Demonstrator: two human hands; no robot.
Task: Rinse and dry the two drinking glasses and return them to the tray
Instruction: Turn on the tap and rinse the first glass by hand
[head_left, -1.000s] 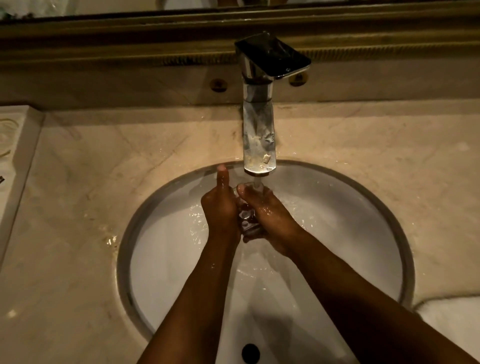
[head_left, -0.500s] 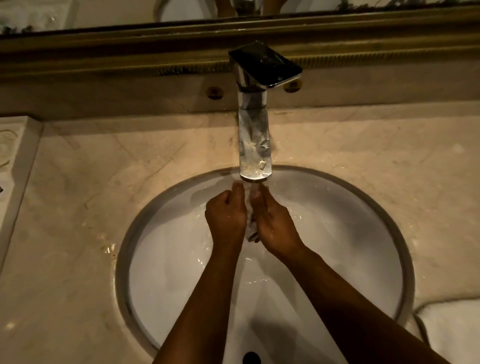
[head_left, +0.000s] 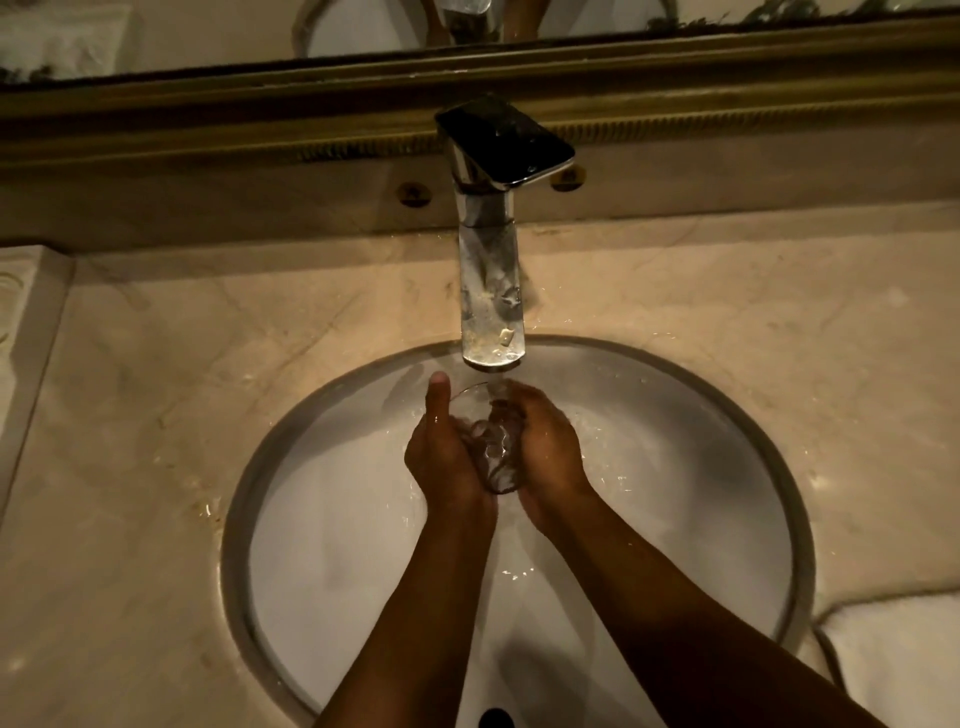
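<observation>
1 glass under the tap, both hands on it, rinsing.

Left hand (head_left: 447, 457) cups the drinking glass (head_left: 493, 449) from 9 o'clock, thumb raised; right hand (head_left: 545, 452) wraps it from 3 o'clock, fingers curled against the wall. Glass lies tilted between the palms, mouth toward 12 o'clock, under the faucet (head_left: 491, 291) stream, over the sink (head_left: 769, 467) bowl. Wet marble counter (head_left: 182, 389) surrounds the bowl; white towel (head_left: 904, 660) at 4 o'clock. Second glass and tray not in view. Judgement: early stage, rinse of 1 glass in hand; drying, the other glass's status unknown, and return to tray all remain.
</observation>
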